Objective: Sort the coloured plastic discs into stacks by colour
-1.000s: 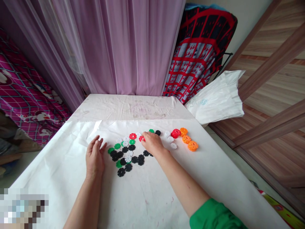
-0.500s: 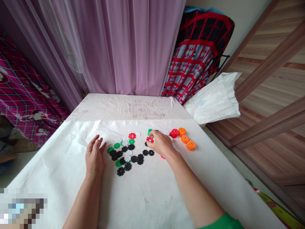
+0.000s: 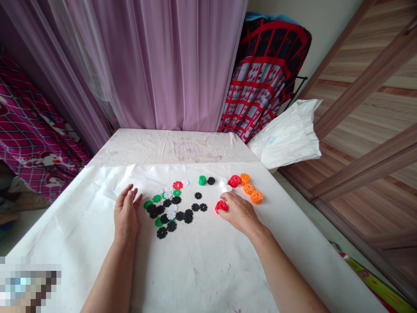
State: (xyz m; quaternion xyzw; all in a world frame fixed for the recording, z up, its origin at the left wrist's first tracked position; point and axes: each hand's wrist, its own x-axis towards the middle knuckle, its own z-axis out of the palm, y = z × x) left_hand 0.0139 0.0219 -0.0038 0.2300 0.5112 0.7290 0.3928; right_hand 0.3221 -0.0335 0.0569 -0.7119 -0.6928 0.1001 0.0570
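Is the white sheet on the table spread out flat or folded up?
Spread out. The white sheet covers most of the table, with light wrinkles; the loose plastic pieces and both hands rest on it.

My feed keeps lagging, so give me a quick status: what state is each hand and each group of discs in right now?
left hand: flat on the white sheet, open, holding nothing
right hand: fingers pinched on the red disc
red disc: gripped, low at the sheet
orange discs: stacked in small piles, untouched
green stack: upright, alone beside a black disc
mixed discs: scattered flat, unsorted
white sheet: spread, wrinkled
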